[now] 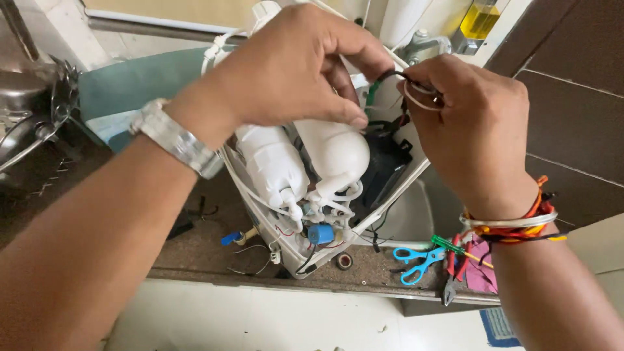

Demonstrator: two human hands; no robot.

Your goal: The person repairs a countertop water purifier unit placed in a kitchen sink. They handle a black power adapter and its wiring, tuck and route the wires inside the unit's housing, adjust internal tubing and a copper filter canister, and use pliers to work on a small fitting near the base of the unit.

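An opened white water-filter unit lies on a dark stone counter, with two white filter cartridges and thin white tubes inside. My left hand reaches over the top of the unit, its fingers curled around wires there. My right hand pinches a loop of black and pale wires just above a black box in the unit. The two hands almost touch. A small blue part sits at the unit's near end.
Blue-handled scissors, a green-handled screwdriver, pliers and a pink cloth lie at the counter's front edge. A small roll of tape and a blue fitting lie near the unit. A steel sink rack is at left.
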